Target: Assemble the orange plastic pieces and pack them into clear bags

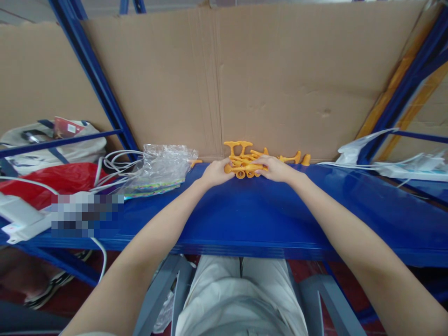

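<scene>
In the head view, a heap of orange plastic T-shaped pieces (241, 159) with ribbed stems and round cup-like ends lies at the back of the blue shelf. My left hand (217, 172) is at the heap's left side, its fingers closed around the knob end of one orange piece (247, 168). From the right, my right hand (275, 168) grips the other end of that piece with bent fingers. The piece lies level between both hands, at the heap's front. Further right are a loose orange piece (292, 158) and an orange cup-shaped piece (305, 160).
Clear plastic bags (163, 170) are stacked on the left, beside coiled white cables (115, 163) and a red bag (59, 179). A cardboard panel (280, 74) rises behind the blue shelf (252, 214). A white power strip (416, 171) sits at right. Another person's foot (45, 287) shows below left.
</scene>
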{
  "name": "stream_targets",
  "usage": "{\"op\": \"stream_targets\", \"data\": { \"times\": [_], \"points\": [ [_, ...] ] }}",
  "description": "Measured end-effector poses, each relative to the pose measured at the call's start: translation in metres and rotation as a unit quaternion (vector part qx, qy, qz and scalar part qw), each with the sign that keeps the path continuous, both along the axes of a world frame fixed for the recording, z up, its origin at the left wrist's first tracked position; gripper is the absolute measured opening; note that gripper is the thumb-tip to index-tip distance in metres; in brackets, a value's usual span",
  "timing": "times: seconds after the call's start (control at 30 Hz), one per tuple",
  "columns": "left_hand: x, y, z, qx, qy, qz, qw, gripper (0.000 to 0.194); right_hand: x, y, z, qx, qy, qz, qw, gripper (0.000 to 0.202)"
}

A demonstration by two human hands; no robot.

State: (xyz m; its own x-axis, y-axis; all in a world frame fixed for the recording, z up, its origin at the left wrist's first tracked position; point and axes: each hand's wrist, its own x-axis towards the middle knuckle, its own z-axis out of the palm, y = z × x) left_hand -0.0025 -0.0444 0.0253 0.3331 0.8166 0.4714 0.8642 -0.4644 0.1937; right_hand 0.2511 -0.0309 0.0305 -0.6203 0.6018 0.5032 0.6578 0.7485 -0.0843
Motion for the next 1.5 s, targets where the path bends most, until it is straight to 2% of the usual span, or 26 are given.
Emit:
{"op": "stream_targets", "data": {
  "times": [0.27,0.4,0.47,0.57,0.83,0.97,1.13,1.23,1.37,1.5],
  "points": [
    [0.004,-0.001,-0.003,0.011,0.007,0.006,1.000,0.033,-0.007,0.001,-0.003,-0.042,0.029,0.007,0.999,0.032],
    [0.003,0.000,-0.004,0.007,0.003,0.008,1.000,0.035,-0.001,0.006,-0.008,-0.091,0.091,-0.005,0.992,0.045],
    [0.003,0.000,-0.004,0.004,0.002,0.011,1.000,0.035,0.003,0.007,-0.010,-0.146,0.129,0.011,0.981,0.049],
    [0.003,0.000,-0.004,0.002,0.002,0.010,1.000,0.036,0.008,0.008,-0.008,-0.224,0.176,0.021,0.958,0.046],
    [0.004,-0.001,-0.004,0.017,0.000,0.006,1.000,0.034,0.009,-0.001,-0.002,-0.333,0.230,0.026,0.914,0.027],
    [0.003,-0.001,-0.003,0.014,-0.008,0.012,1.000,0.034,0.005,-0.001,-0.007,-0.356,0.238,0.030,0.903,0.035],
    [0.005,-0.004,-0.003,0.007,0.016,0.024,1.000,0.035,0.006,0.000,-0.008,-0.361,0.227,0.014,0.905,0.038],
    [0.006,-0.004,-0.004,0.011,0.024,0.036,0.999,0.035,0.008,-0.003,-0.005,-0.396,0.220,0.025,0.891,0.030],
    [0.006,-0.002,-0.007,0.020,0.027,0.045,0.998,0.036,0.009,-0.006,-0.002,-0.429,0.240,0.008,0.871,0.042],
    [0.005,0.000,-0.009,0.036,0.019,0.036,0.999,0.036,0.006,-0.006,-0.001,-0.442,0.264,-0.011,0.857,0.022]
  ]
}}
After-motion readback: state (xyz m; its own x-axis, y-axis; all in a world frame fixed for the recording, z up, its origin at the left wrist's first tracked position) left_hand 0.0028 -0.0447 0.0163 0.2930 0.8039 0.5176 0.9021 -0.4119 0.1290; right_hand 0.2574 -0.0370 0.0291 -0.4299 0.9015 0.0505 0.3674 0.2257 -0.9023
